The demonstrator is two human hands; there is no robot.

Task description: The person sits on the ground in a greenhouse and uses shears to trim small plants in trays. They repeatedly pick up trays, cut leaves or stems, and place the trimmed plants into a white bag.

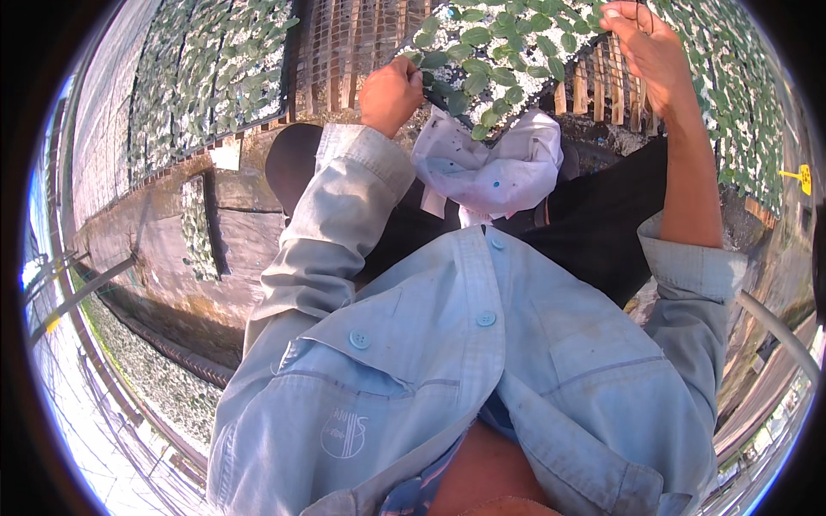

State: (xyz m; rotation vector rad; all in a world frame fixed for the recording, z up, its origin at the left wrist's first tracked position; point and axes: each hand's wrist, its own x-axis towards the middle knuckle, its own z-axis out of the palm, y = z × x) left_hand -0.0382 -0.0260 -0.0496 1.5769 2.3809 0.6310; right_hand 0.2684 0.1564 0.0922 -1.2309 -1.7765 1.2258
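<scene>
A dark seedling tray (504, 64) lies at a slant before me, with round-leaved green seedlings standing in white granular medium. My left hand (392, 95) is curled at the tray's left edge, thumb uppermost, its fingers partly hidden. At the right edge, the thumb and forefinger of my right hand (652, 58) close on the tray's rim among the leaves. A thin dark loop shows at the right fingers. Under the tray's near corner, between my legs, sits a white bag (487, 169) with its mouth open and dark and blue specks on it.
More seedling trays stand at left (213, 71) and right (729, 97). A wooden slatted rack (352, 51) under netting lies beyond my left hand. One narrow seedling tray (199, 226) is on the ground at left. A yellow tag (805, 179) and a grey pipe (777, 332) are at right.
</scene>
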